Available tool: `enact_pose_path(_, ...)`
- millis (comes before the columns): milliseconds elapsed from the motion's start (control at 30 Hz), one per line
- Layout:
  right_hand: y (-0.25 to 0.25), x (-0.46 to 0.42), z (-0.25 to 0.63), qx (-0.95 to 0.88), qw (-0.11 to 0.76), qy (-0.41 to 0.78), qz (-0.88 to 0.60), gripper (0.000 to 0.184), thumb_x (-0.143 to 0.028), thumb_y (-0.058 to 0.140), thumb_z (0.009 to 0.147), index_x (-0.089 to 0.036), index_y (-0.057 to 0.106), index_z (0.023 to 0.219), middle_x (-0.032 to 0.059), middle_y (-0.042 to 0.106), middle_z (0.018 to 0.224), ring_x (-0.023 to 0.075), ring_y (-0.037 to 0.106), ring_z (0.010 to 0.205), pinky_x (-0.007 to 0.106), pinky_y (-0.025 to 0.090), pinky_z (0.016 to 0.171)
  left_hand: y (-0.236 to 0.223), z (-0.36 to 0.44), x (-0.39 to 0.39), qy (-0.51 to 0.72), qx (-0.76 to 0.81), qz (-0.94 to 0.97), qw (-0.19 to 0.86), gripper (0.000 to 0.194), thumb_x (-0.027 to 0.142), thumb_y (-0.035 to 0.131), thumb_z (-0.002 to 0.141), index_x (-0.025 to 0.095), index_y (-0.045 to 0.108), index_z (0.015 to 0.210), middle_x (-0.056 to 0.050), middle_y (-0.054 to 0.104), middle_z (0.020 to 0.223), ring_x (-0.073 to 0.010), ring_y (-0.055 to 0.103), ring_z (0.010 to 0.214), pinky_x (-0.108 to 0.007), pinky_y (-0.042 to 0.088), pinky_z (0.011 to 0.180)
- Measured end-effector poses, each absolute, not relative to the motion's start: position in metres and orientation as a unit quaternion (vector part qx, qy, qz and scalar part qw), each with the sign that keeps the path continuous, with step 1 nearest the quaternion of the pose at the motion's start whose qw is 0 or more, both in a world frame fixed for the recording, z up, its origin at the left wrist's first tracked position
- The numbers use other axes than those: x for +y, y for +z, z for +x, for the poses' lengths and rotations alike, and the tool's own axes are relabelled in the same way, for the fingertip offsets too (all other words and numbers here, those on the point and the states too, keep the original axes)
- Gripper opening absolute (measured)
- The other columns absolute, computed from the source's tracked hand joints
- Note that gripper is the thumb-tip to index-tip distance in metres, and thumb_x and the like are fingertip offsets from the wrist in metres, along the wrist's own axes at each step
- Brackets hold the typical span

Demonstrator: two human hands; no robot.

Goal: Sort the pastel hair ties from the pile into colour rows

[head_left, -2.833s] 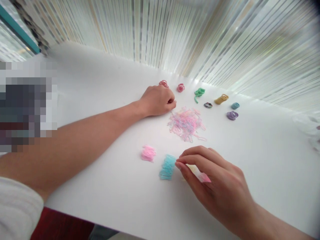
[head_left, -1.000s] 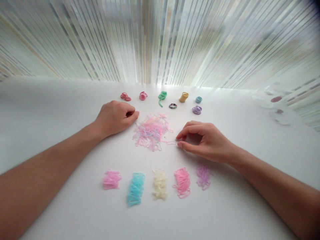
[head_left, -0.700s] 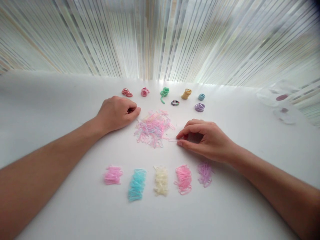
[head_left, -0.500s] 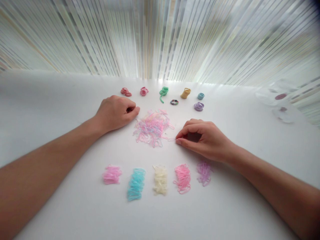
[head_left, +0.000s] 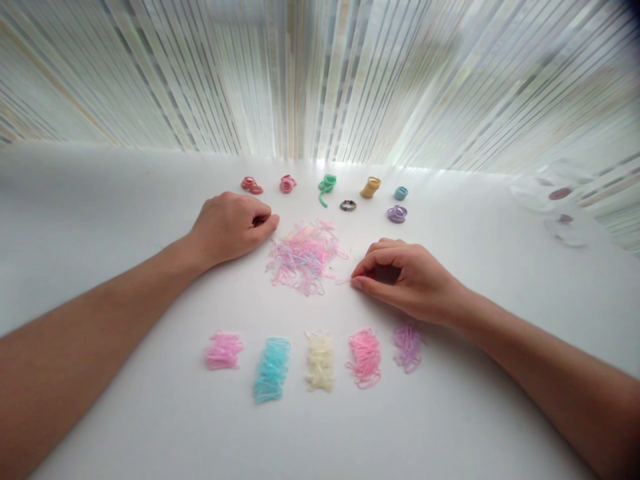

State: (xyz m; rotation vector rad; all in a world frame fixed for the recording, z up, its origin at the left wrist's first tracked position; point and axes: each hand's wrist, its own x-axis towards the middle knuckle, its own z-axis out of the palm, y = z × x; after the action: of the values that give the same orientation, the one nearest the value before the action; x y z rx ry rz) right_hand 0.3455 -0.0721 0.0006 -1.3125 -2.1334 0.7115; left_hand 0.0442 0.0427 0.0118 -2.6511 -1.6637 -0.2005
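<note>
A loose heap of mixed pastel rubber bands point(head_left: 306, 257) lies mid-table. To its right, my right hand point(head_left: 405, 277) pinches one pale pink rubber band point(head_left: 343, 281) between thumb and forefinger, its free end pointing at the heap. My left hand point(head_left: 233, 225) rests curled on the table at the heap's upper left; whether anything is in its fingers is hidden. Nearer me is a row of sorted rubber bands: a pink-violet pile point(head_left: 223, 350), a turquoise pile point(head_left: 272, 369), a cream pile point(head_left: 320, 361), a pink pile point(head_left: 365, 358) and a lilac pile point(head_left: 409, 347).
Along the back of the white table point(head_left: 165, 420) sit coiled bundles: red point(head_left: 251, 185), pink point(head_left: 287, 184), green point(head_left: 327, 185), yellow point(head_left: 371, 187), blue point(head_left: 401, 193) and purple point(head_left: 397, 214). A dark multicoloured ring point(head_left: 349, 205) lies among them. String curtains point(head_left: 300, 80) hang behind. Clear round objects point(head_left: 565, 230) stand at right.
Hardly anything differs. Both hands keep their places, and the band stays in my right fingertips; the view has shifted very slightly.
</note>
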Motion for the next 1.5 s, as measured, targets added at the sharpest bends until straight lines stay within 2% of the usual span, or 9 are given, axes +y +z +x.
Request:
enact_pose_path(200, -0.001, -0.0718, 0.3474, -0.793, 0.266, 0.262, -0.481, 0.011, -0.021, 0.079, 0.094, -0.022, 0.083, 0.084, 0.004, 0.076, 0.08, 0.0186, 0.065, 0.074, 0.035, 0.049, 0.077, 0.0114, 0.045, 0.0428, -0.052, -0.536, -0.843, 0.003, 0.042, 0.046, 0.044, 0.097, 0.022, 0.064, 0.07, -0.007, 0.062, 0.072, -0.0238, 0.057, 0.076, -0.037, 0.029, 0.072)
enact_pose_path(500, -0.0036, -0.0705, 0.3486, -0.799, 0.264, 0.262, -0.473, 0.013, -0.025, 0.077, 0.099, -0.022, 0.081, 0.088, 0.0042, 0.077, 0.083, 0.0203, 0.066, 0.078, 0.038, 0.047, 0.083, 0.0113, 0.0453, 0.0428, -0.056, -0.534, -0.844, 0.007, 0.04, 0.044, 0.047, 0.099, 0.022, 0.058, 0.067, -0.006, 0.061, 0.071, -0.0226, 0.056, 0.075, -0.036, 0.028, 0.071)
enact_pose_path(667, -0.0046, -0.0699, 0.3506, -0.81, 0.254, 0.255, -0.464, 0.013, -0.025, 0.075, 0.102, -0.022, 0.079, 0.09, 0.004, 0.078, 0.086, 0.0213, 0.067, 0.083, 0.039, 0.046, 0.086, 0.0099, 0.0444, 0.0435, -0.057, -0.533, -0.844, 0.012, 0.041, 0.044, 0.047, 0.1, 0.021, 0.062, 0.068, -0.007, 0.064, 0.072, -0.023, 0.058, 0.076, -0.036, 0.029, 0.071)
enact_pose_path(967, -0.0066, -0.0686, 0.3528, -0.822, 0.245, 0.242, -0.454, 0.012, -0.024, 0.072, 0.105, -0.023, 0.077, 0.094, 0.0039, 0.078, 0.088, 0.0217, 0.067, 0.084, 0.039, 0.044, 0.086, 0.0108, 0.0448, 0.0429, -0.054, -0.536, -0.842, 0.007, 0.043, 0.045, 0.045, 0.099, 0.022, 0.068, 0.072, -0.007, 0.065, 0.073, -0.0242, 0.059, 0.077, -0.037, 0.03, 0.073)
enact_pose_path(1500, -0.0057, -0.0688, 0.3522, -0.819, 0.255, 0.239, -0.455, 0.015, -0.026, 0.07, 0.104, -0.022, 0.078, 0.092, 0.0047, 0.077, 0.087, 0.0214, 0.066, 0.083, 0.039, 0.046, 0.085, 0.0089, 0.0446, 0.0445, -0.047, -0.541, -0.839, 0.019, 0.043, 0.047, 0.044, 0.099, 0.022, 0.069, 0.073, -0.007, 0.066, 0.075, -0.0254, 0.063, 0.081, -0.038, 0.032, 0.074)
